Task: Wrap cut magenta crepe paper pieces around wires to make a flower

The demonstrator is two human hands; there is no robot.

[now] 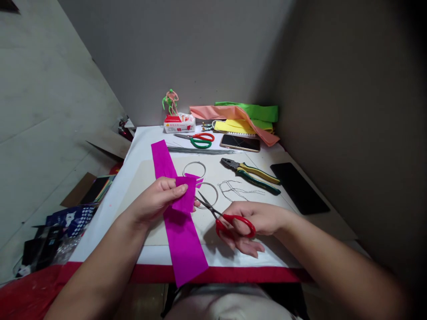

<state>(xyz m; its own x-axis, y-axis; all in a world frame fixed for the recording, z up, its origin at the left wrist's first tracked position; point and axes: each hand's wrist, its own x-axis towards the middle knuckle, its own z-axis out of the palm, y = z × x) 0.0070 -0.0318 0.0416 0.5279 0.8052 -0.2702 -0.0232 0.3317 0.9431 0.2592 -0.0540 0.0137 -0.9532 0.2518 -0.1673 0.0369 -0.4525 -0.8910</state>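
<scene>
My left hand [167, 195] pinches a small magenta piece of paper [185, 198] between thumb and fingers. In my right hand [256, 222] are red-handled scissors [230, 220], fingers through the loops, blades parted a little at the right edge of that piece. Beneath my left hand a long magenta paper strip [185, 249] lies across the board and hangs over the table's front edge. Two rings, a far ring [204, 166] and a near ring [216, 193], lie just behind the scissors, with a magenta scrap [193, 178] by them. Right of these rests a twisted wire figure [230, 189].
Pliers [253, 173] and a black flat slab [300, 189] lie on the right. Farther back are a phone [240, 142], red-and-green-handled scissors [198, 140], wires [200, 151], folded coloured strips [247, 115] and a box [179, 124] below a pink-green wire figure [171, 102]. Walls stand behind and right.
</scene>
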